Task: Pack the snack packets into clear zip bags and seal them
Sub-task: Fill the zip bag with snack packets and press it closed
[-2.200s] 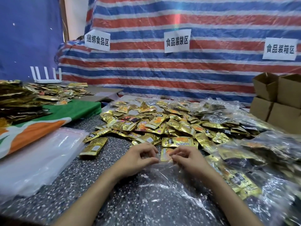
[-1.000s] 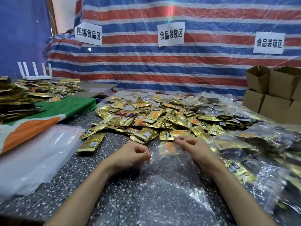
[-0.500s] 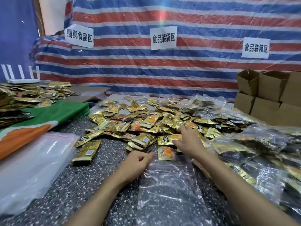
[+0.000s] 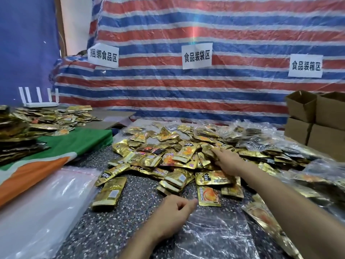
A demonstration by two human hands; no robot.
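A big heap of gold snack packets [image 4: 179, 156] covers the middle of the speckled table [image 4: 115, 230]. My right hand [image 4: 226, 160] reaches forward onto the heap, its fingertips spread on a gold packet [image 4: 206, 149] near the top; no packet is lifted. A clear zip bag [image 4: 216, 238] lies flat in front of me with its mouth toward the heap. My left hand [image 4: 173, 212] rests at the bag's left top corner, fingers curled and pinching its edge. One orange-printed packet [image 4: 208, 196] lies just beyond the bag's mouth.
A stack of empty clear bags [image 4: 37, 212] lies at the left, beside a green and orange cloth [image 4: 61, 146] with more packets [image 4: 43, 118]. Filled clear bags [image 4: 321, 176] pile up at the right, below cardboard boxes [image 4: 317, 118]. A striped tarp [image 4: 186, 90] closes the back.
My right hand let go of the bag's mouth and moved forward onto the packet heap. My left hand stayed at the bag's corner. The camera shifted closer and slightly left.
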